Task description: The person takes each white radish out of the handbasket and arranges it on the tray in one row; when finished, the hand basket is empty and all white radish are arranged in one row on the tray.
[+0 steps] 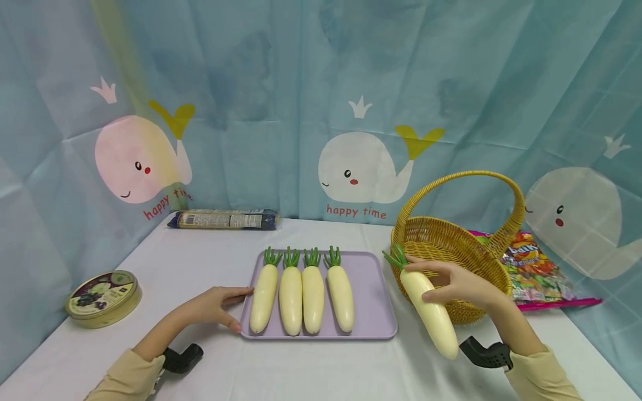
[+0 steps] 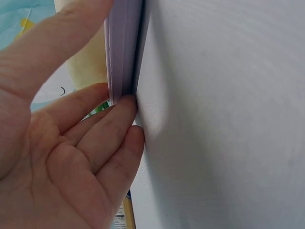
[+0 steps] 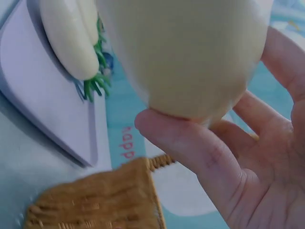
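Observation:
My right hand [image 1: 453, 284] grips a white radish [image 1: 432, 314] near its green leafy end, in front of the wicker basket [image 1: 451, 234]. In the right wrist view, thumb and fingers curl round the radish [image 3: 190, 57], which fills the upper part. Several more white radishes [image 1: 314, 298] lie side by side on a lilac tray [image 1: 371, 295], leaves toward the back. At the tray's left edge rests my left hand [image 1: 220, 306], fingers fairly straight. The left wrist view has its fingertips [image 2: 126, 102] touching the tray's side [image 2: 125, 52], with the thumb higher along the rim.
An oval tin [image 1: 103, 298] sits at the left on the white table. A long clear-wrapped packet [image 1: 225, 219] lies at the back by the whale-print curtain [image 1: 281, 111]. Behind and right of the basket is a colourful candy bag [image 1: 536, 267].

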Demonstrator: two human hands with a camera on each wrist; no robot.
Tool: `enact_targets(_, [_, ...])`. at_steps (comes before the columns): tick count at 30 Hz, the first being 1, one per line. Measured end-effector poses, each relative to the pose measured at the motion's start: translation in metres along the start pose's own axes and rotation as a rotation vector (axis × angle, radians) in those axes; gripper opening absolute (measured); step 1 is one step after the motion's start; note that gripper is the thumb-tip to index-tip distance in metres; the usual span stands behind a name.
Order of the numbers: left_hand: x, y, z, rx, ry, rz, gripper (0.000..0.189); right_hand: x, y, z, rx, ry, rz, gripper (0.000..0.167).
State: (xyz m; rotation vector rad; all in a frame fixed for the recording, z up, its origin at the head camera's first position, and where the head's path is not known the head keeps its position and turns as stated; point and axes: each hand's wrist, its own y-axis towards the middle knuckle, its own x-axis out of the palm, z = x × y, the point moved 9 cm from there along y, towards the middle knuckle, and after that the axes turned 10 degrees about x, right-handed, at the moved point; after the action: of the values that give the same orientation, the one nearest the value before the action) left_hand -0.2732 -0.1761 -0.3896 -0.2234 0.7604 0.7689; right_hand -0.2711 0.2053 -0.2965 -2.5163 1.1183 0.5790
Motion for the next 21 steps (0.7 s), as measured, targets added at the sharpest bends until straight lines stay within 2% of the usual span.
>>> enact_targets(12, [-0.002,0.000,0.003,-0.007,0.013,0.011,0.085,0.018,0.049,0.012,0.064,0.009,0.053,0.052])
enact_targets(15, [-0.002,-0.001,0.002,-0.015,0.007,0.008,0.084,0.021,0.064,0.017,0.069,-0.033,0.088,0.051])
enact_targets(21, [0.001,0.000,0.005,0.008,-0.028,-0.001,0.083,0.026,0.087,0.030,0.111,-0.078,0.142,0.051])
